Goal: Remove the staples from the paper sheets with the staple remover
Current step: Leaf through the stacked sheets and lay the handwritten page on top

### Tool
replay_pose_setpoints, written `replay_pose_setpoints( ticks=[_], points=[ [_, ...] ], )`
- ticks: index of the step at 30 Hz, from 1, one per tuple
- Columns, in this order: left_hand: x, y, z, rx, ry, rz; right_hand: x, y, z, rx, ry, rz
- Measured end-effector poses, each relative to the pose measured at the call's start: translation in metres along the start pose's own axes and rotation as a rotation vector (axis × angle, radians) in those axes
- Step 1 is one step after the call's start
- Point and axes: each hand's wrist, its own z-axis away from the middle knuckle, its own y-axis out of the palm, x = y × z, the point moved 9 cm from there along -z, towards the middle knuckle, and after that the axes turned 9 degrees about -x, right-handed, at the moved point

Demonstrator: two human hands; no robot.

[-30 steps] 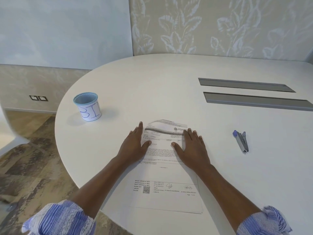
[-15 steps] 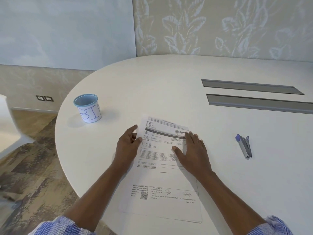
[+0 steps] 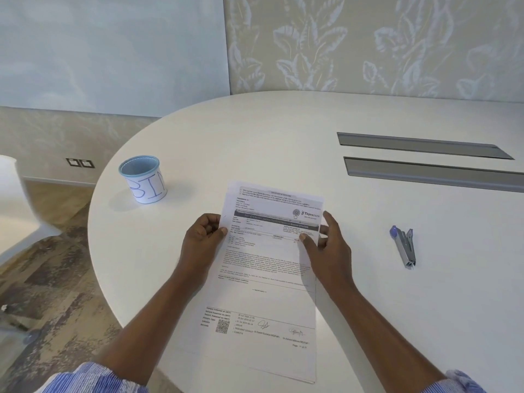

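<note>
The white table (image 3: 283, 131) carries the paper sheets (image 3: 266, 279) at its near edge, no longer pressed flat: their far end is now lifted, left hand (image 3: 201, 242) and right hand (image 3: 329, 248) pinching its side edges, probably hunting staples; right of the sheets, the staple remover (image 3: 406, 246) waits untouched, the labelled cup (image 3: 143, 178) off left

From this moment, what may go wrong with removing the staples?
1. Both hands, left hand and right hand, grip the paper sheets; the staple remover lies apart, so letting go to reach it may shift the sheets.
2. No staple is visible here; it may be missed.
3. The bin cup stands far left; pulled staples may scatter.
</note>
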Motion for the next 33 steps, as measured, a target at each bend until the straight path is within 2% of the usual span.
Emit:
replay_pose_setpoints(
  ticks=[14,23,28,33],
  points=[
    [0.000,0.004,0.003,-0.010,-0.027,-0.017,-0.012,-0.004,0.000,0.060,0.180,-0.289],
    [0.003,0.010,0.006,0.084,-0.240,0.107,0.002,-0.016,-0.001,0.000,0.086,-0.222],
    [0.006,0.019,0.010,0.139,-0.314,0.155,0.023,-0.035,-0.003,-0.142,-0.019,-0.097],
    [-0.007,0.024,0.006,0.254,-0.299,0.126,0.033,-0.054,-0.003,-0.274,-0.001,-0.235]
  ],
)
